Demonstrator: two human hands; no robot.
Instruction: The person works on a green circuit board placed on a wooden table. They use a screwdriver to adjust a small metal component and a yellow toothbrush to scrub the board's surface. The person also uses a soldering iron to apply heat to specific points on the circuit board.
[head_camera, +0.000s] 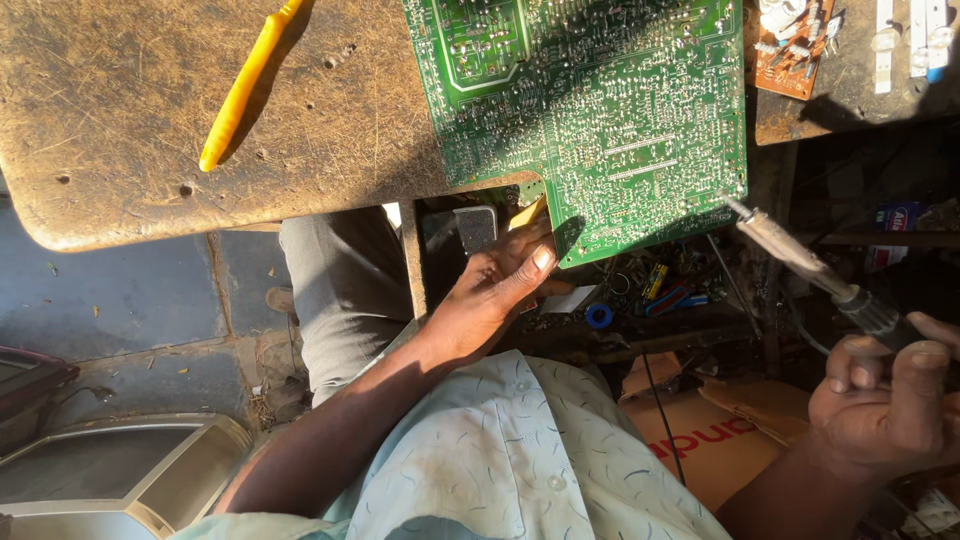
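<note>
**A:** ok so head cam, what was going on with the iron?

**B:** The right hand (885, 400) had its fingers curled tight around the handle of the soldering iron (810, 265), low on the right. Its long axis ran diagonally, handle at lower right, tip pointing up-left, and the tip sat right at the lower right edge of the green circuit board (610, 110).

**A:** and the board itself?

**B:** Solder side up, lying on the worn wooden bench (130, 110) and hanging off its front edge. The left hand (490, 290) pinched the board's lower left corner, thumb on top, other fingers tucked under.

**A:** anything crowding it?

**B:** A yellow tool (240, 90) lay slanted on the bench, well apart to the left. A small orange board (790, 55) sat at the top right. Below the overhang was a dark shelf of clutter with a blue tape roll (599, 316), plus a cardboard box (700, 430) near the shirt.
</note>
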